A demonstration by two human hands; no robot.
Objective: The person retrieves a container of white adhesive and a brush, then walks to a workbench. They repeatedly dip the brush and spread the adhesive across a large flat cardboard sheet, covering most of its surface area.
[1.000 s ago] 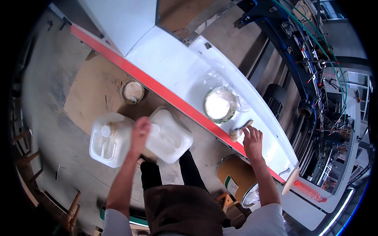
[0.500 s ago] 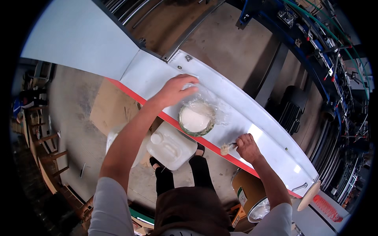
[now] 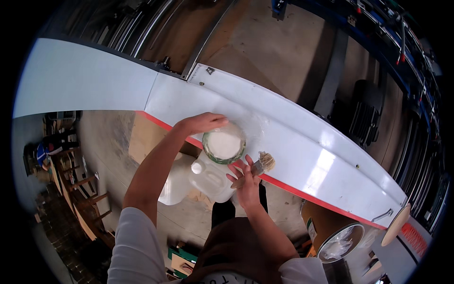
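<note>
A round bowl (image 3: pixel 223 145) with a greenish rim and white, paste-like contents sits at the front edge of the white panel (image 3: pixel 293 156), overlapping its red border. My left hand (image 3: pixel 205 123) is closed at the bowl's far-left rim, fingers together; its thumb is hidden. Clear plastic film (image 3: pixel 253 127) lies crumpled behind the bowl. Just right of the bowl, my right hand (image 3: pixel 247 184) holds a brush (image 3: pixel 266 162) by its handle, the pale, clumped bristles pointing up and away from me. Some of the right hand's fingers are spread along the handle.
Below the panel stand white plastic jugs (image 3: pixel 210 182). A brown drum (image 3: pixel 326 225) with a plastic liner is at the lower right. Machine frames and a dark motor (image 3: pixel 366 111) lie beyond the panel. Wooden racking (image 3: pixel 75 189) stands far left.
My right hand has come left toward the bowl and turned the brush bristles-up. My left hand has come down from the film onto the bowl's rim. The whole view has shifted.
</note>
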